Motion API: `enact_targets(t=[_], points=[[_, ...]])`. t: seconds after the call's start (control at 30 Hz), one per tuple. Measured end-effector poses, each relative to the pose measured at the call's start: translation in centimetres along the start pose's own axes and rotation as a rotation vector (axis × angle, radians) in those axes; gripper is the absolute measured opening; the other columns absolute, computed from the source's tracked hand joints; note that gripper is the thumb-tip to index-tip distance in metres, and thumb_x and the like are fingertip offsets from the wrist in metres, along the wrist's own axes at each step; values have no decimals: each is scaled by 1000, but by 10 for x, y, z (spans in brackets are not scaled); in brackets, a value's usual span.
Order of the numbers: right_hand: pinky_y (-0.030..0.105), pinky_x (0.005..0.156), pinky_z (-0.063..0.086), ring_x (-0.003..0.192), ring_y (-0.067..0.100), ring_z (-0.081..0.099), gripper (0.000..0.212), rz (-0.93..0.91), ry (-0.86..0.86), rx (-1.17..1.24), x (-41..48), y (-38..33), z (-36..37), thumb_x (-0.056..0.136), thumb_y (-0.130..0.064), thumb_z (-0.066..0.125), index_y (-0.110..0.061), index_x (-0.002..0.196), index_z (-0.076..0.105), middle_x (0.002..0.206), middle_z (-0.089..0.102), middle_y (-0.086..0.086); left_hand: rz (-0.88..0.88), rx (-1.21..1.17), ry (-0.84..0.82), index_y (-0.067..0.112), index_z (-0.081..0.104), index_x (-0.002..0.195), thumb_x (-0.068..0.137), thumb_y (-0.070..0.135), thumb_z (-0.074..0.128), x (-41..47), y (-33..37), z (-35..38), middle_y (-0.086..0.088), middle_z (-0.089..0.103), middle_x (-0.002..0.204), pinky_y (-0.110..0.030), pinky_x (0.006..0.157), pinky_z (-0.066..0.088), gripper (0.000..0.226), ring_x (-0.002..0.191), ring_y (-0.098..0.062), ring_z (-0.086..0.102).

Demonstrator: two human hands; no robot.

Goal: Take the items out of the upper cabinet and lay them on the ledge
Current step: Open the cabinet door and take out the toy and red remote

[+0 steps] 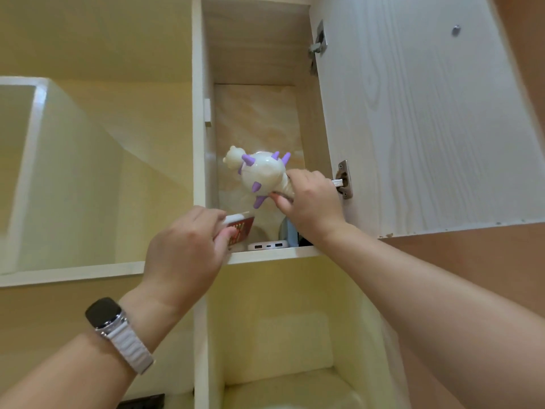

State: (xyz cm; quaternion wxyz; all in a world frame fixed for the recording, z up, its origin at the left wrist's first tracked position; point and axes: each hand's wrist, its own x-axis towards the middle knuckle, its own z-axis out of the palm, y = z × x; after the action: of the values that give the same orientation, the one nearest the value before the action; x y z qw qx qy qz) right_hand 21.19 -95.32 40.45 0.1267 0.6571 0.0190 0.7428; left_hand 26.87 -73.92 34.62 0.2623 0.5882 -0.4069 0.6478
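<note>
– Open upper cabinet (259, 54), both arms stretched up. What's the right hand (312, 202) got?
– Fingers clamped on a white toy (259, 172) with purple spikes, tilted inside it.
– And the left hand (185, 249)?
– Pinching a small red box (240, 230) at the shelf edge

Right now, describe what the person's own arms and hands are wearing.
Both forearms are bare, with no sleeves in view. The left wrist carries a smartwatch with a dark, rounded-square face, a silvery metal lug and a white ribbed band. The left hand and right hand wear no gloves, and no rings show. The right wrist is bare.
</note>
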Motion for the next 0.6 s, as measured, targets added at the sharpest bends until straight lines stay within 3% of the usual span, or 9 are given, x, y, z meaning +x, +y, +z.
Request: enact_targets(t=[0.13, 0.27, 0.4, 0.53, 0.6], points=[[36, 58, 49, 77, 29, 64, 53, 139, 100, 143, -11, -14, -20, 85, -52, 51, -8, 111, 65, 88, 68, 6, -96, -29, -113, 12, 61, 91, 82, 21, 71, 8, 3, -16, -6, 63, 85, -38, 60, 47, 15, 75, -35, 60], [33, 71, 48, 92, 18, 60, 49, 314, 135, 342, -30, -28, -46, 90, -43, 64, -13, 128, 58, 102, 66, 1, -201, 58, -285, 15, 53, 112, 86, 26, 61, 12, 2, -24, -5, 55, 96, -38, 67, 44, 29, 86, -31, 56], [31, 77, 49, 91, 12, 60, 34, 475, 107, 527, -45, -42, -78, 89, -39, 67, -17, 115, 62, 97, 65, -4, -301, 17, -400, 22, 56, 92, 83, 32, 59, 6, 3, -35, 0, 45, 79, -32, 57, 32, 14, 72, -20, 48], [17, 68, 44, 77, 4, 55, 20, 580, 147, 553, -64, -52, -102, 87, -36, 70, -21, 93, 59, 81, 60, -11, -484, -186, -402, 22, 52, 99, 82, 31, 65, -12, 21, -47, 0, 56, 86, -28, 53, 33, 23, 70, -12, 51], [22, 66, 42, 75, 10, 54, 21, 641, 161, 555, -75, -57, -110, 87, -37, 70, -22, 90, 56, 79, 59, -13, -594, -318, -376, 23, 49, 102, 84, 30, 65, -27, 32, -52, 3, 60, 85, -30, 54, 39, 25, 70, -13, 57]])
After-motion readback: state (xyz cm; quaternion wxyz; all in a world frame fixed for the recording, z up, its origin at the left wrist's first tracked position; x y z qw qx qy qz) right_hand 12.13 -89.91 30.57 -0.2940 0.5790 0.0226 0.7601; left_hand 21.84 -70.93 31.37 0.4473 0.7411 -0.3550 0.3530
